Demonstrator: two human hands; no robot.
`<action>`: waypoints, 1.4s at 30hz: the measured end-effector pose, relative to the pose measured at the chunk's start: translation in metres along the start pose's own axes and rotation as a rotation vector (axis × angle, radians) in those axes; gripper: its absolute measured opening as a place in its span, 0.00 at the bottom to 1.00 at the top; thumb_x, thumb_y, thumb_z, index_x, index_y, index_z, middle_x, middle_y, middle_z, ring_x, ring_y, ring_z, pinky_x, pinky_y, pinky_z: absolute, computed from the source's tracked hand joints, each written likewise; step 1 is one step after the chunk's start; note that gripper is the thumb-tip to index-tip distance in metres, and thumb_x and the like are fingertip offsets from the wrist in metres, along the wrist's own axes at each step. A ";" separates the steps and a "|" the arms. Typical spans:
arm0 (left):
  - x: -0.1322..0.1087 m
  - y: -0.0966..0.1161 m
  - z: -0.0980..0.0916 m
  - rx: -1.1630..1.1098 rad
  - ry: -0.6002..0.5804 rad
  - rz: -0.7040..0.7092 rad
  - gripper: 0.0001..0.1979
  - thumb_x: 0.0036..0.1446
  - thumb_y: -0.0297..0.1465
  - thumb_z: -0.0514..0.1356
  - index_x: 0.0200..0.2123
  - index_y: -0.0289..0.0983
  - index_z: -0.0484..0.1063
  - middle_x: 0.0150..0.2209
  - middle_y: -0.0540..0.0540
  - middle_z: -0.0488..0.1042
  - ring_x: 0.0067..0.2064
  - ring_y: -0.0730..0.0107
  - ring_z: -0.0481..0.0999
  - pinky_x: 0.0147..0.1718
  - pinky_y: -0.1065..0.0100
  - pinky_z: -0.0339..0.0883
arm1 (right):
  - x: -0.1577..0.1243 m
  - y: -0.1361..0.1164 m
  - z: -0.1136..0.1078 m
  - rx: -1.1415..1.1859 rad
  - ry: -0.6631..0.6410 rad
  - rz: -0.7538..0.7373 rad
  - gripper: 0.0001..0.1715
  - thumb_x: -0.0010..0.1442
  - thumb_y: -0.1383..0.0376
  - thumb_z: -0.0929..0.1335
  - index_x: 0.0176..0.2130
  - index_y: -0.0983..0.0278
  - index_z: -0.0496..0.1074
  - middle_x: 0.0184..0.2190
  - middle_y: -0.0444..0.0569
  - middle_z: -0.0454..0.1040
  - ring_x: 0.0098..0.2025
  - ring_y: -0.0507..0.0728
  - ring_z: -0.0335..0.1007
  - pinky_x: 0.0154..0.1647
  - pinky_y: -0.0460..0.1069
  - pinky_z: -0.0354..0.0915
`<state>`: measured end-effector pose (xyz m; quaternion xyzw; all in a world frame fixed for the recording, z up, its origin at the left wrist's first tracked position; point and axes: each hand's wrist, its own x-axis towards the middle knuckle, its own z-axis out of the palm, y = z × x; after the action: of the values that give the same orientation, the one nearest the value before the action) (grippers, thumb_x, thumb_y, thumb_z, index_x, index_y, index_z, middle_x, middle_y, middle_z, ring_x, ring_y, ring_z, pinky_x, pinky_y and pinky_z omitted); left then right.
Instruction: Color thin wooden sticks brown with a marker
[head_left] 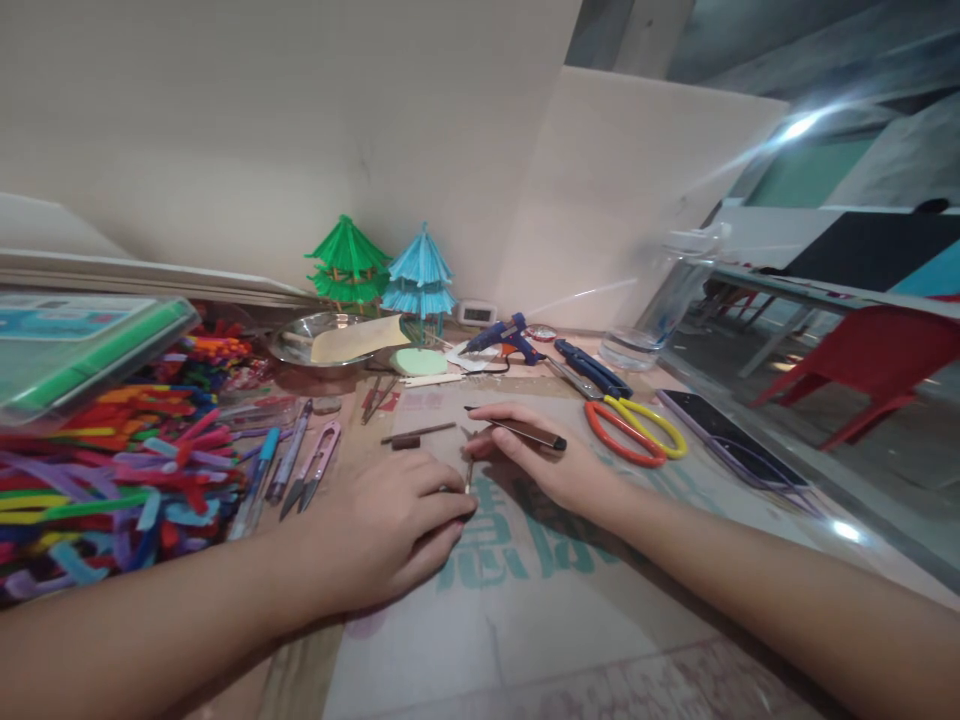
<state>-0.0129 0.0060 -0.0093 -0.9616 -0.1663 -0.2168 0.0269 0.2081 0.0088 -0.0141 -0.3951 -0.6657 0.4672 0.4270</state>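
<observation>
My left hand [390, 525] rests on a sheet of cardboard [525, 590], its fingers pinched on a small thin stick [468, 474]. My right hand [536, 455] lies just to its right, fingers closed round a long dark tool [517, 429] that looks like tweezers or a craft knife, its tip pointing left. The two hands nearly touch at the small stick. A short brown stick [416, 435] lies on the cardboard just beyond my left hand.
A heap of coloured pipe cleaners [105, 480] fills the left, beside pens and thread snips [311, 470]. Behind stand a green [346, 262] and a blue [420, 270] paper pagoda, a metal bowl [300, 340], a glue gun [502, 338]. Scissors [634, 430], a phone [712, 425] and a bottle [664, 300] sit right.
</observation>
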 end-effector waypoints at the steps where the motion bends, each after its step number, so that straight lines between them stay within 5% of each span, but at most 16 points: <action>1: 0.000 0.000 0.000 -0.004 0.004 0.004 0.14 0.65 0.29 0.50 0.45 0.36 0.74 0.41 0.41 0.76 0.41 0.63 0.74 0.40 0.62 0.68 | 0.000 0.000 0.000 0.000 -0.013 -0.004 0.22 0.61 0.50 0.66 0.49 0.61 0.68 0.39 0.51 0.79 0.45 0.57 0.77 0.51 0.55 0.70; 13: 0.001 0.002 -0.001 -0.023 -0.004 -0.018 0.13 0.65 0.29 0.50 0.47 0.37 0.73 0.43 0.41 0.75 0.44 0.59 0.73 0.44 0.59 0.67 | 0.001 0.004 0.001 0.033 -0.160 -0.028 0.23 0.62 0.51 0.65 0.51 0.61 0.67 0.45 0.54 0.77 0.51 0.57 0.74 0.54 0.54 0.68; 25: -0.002 0.005 -0.003 0.024 0.028 -0.018 0.13 0.64 0.28 0.50 0.42 0.37 0.75 0.37 0.43 0.74 0.37 0.62 0.71 0.36 0.62 0.65 | 0.001 -0.001 0.002 -0.008 -0.170 -0.035 0.24 0.63 0.50 0.64 0.51 0.62 0.67 0.46 0.55 0.77 0.51 0.58 0.75 0.53 0.55 0.69; 32: -0.002 0.003 -0.001 0.056 0.021 -0.013 0.13 0.64 0.29 0.50 0.40 0.37 0.76 0.31 0.44 0.71 0.33 0.64 0.70 0.31 0.64 0.62 | 0.003 0.000 0.000 -0.037 -0.024 -0.018 0.26 0.59 0.46 0.66 0.44 0.63 0.73 0.35 0.52 0.79 0.40 0.59 0.78 0.43 0.55 0.72; 42: -0.003 0.002 -0.001 0.079 -0.026 -0.021 0.14 0.65 0.30 0.49 0.43 0.38 0.75 0.31 0.45 0.71 0.33 0.62 0.70 0.31 0.63 0.62 | 0.005 -0.008 0.001 -0.050 0.051 0.072 0.12 0.55 0.57 0.69 0.33 0.64 0.68 0.23 0.44 0.74 0.23 0.50 0.68 0.25 0.45 0.66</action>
<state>-0.0154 0.0028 -0.0098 -0.9607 -0.1851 -0.1980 0.0603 0.2041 0.0112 -0.0055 -0.4412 -0.6513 0.4553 0.4170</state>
